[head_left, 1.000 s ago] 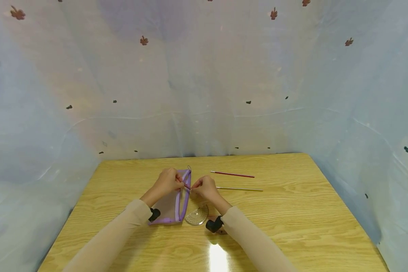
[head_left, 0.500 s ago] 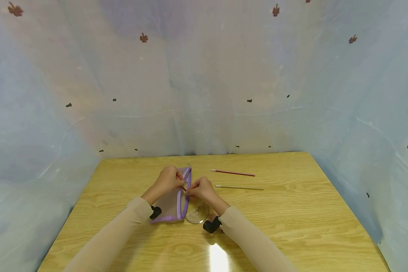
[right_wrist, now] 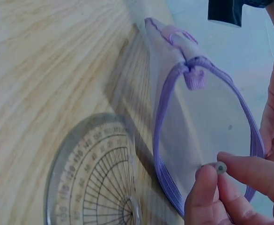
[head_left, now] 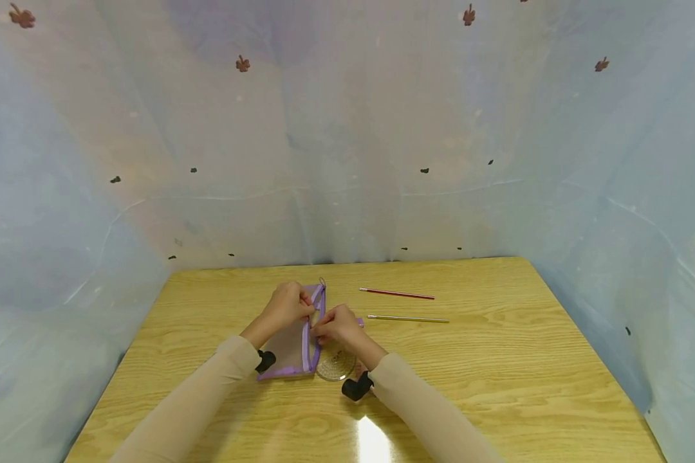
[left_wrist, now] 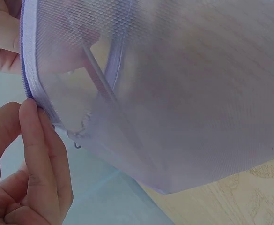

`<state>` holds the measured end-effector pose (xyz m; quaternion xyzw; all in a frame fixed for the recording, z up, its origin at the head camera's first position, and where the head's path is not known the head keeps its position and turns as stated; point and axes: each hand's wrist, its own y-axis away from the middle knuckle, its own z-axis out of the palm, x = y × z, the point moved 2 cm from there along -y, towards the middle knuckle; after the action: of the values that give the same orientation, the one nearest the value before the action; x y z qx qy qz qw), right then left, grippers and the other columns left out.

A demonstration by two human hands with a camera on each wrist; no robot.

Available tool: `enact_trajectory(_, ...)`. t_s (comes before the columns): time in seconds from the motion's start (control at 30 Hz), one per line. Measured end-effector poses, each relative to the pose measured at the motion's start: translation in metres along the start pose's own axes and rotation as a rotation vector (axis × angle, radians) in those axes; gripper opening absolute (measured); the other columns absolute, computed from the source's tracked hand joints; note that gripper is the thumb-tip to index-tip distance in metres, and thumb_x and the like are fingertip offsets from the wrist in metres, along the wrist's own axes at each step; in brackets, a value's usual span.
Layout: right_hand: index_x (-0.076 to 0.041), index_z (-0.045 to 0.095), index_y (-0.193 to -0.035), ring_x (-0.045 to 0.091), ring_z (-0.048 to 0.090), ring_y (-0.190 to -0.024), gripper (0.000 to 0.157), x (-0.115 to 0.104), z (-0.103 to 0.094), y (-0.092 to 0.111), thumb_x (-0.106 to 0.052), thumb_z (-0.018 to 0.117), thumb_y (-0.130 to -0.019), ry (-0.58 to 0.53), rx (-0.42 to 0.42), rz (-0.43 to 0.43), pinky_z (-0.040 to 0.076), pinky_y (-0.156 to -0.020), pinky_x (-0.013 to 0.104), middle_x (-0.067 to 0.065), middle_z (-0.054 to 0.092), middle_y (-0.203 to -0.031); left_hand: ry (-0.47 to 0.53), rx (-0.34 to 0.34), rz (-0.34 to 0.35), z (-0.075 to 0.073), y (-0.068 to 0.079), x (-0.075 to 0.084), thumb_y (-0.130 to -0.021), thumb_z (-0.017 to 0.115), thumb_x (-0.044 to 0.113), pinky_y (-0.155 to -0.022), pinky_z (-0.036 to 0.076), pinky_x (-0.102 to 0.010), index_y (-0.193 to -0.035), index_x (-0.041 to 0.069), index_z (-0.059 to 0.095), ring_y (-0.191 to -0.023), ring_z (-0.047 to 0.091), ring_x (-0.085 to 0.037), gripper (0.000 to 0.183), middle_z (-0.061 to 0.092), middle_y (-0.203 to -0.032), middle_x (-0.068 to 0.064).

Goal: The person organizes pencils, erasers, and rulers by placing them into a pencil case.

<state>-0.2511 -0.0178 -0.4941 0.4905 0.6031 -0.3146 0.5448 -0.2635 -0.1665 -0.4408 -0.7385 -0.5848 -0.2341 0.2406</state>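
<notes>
A purple mesh zip pouch (head_left: 285,352) lies on the table, its zip mouth gaping toward the right. My left hand (head_left: 284,307) pinches the zip edge; the left wrist view shows those fingers (left_wrist: 36,145) on the purple rim. Thumb and fingers of my right hand (head_left: 340,325) pinch one end of a pencil (right_wrist: 221,167) at the pouch mouth. Through the mesh in the left wrist view, the reddish pencil (left_wrist: 98,77) slants inside the pouch. A clear protractor (head_left: 334,366) lies just below my right hand.
A red pencil (head_left: 396,293) and a gold pencil (head_left: 408,318) lie to the right. A small purple object (head_left: 360,322) shows behind the right hand, and a pinkish item is partly hidden under the right wrist. Curtains (head_left: 347,128) surround the wooden table (head_left: 498,386).
My right hand has moved left to the pouch mouth, and the pencil it pinches has gone deeper into the pouch. The left hand stays at the zip edge. The small purple object has come into view.
</notes>
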Motion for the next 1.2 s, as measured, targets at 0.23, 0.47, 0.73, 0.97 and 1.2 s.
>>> enact_trajectory(0.23, 0.020, 0.068, -0.091, 0.020, 0.068, -0.059, 0.012, 0.000, 0.006, 0.002, 0.012, 0.068, -0.083, -0.188, -0.111, -0.005, 0.062, -0.066, 0.038, 0.022, 0.069, -0.074, 0.005, 0.015, 0.012, 0.000, 0.000, 0.000, -0.074, 0.069, -0.005, -0.045, 0.048, -0.020, -0.065, 0.005, 0.070, -0.047, 0.060, -0.009, 0.013, 0.064, -0.057, 0.002)
enact_trajectory(0.47, 0.026, 0.063, -0.097, 0.022, 0.067, -0.064, 0.015, -0.003, 0.008, 0.005, 0.014, 0.058, -0.089, -0.304, -0.202, 0.014, 0.060, -0.076, 0.045, 0.024, 0.066, -0.076, 0.023, 0.011, 0.009, 0.000, 0.000, 0.000, -0.075, 0.069, -0.005, -0.046, 0.050, -0.021, -0.066, 0.004, 0.070, -0.048, 0.063, -0.010, 0.013, 0.065, -0.057, 0.002)
enact_trajectory(0.73, 0.027, 0.063, -0.100, 0.021, 0.069, -0.064, 0.015, -0.002, 0.003, 0.005, 0.016, 0.060, -0.089, -0.315, -0.188, 0.018, 0.061, -0.074, 0.040, 0.019, 0.068, -0.077, 0.027, 0.001, 0.014, -0.001, 0.000, 0.001, -0.076, 0.072, -0.003, -0.047, 0.048, -0.020, -0.066, 0.004, 0.070, -0.048, 0.062, -0.010, 0.012, 0.064, -0.057, 0.003)
enact_trajectory(0.97, 0.025, 0.065, -0.099, 0.020, 0.069, -0.064, 0.014, -0.003, -0.002, 0.005, 0.017, 0.062, -0.088, -0.272, -0.152, 0.004, 0.061, -0.071, 0.039, 0.029, 0.070, -0.083, 0.012, 0.010, 0.011, 0.000, 0.000, 0.000, -0.076, 0.073, -0.002, -0.046, 0.046, -0.020, -0.064, 0.005, 0.070, -0.047, 0.060, -0.009, 0.014, 0.063, -0.056, 0.003)
enact_trajectory(1.2, 0.021, 0.067, -0.098, 0.021, 0.071, -0.066, 0.012, -0.002, -0.009, 0.004, 0.014, 0.064, -0.089, -0.231, -0.132, 0.015, 0.061, -0.075, 0.042, 0.029, 0.070, -0.089, 0.022, 0.004, -0.007, 0.002, -0.001, -0.001, -0.076, 0.073, -0.003, -0.046, 0.049, -0.021, -0.065, 0.004, 0.070, -0.048, 0.063, -0.012, 0.014, 0.063, -0.057, 0.002)
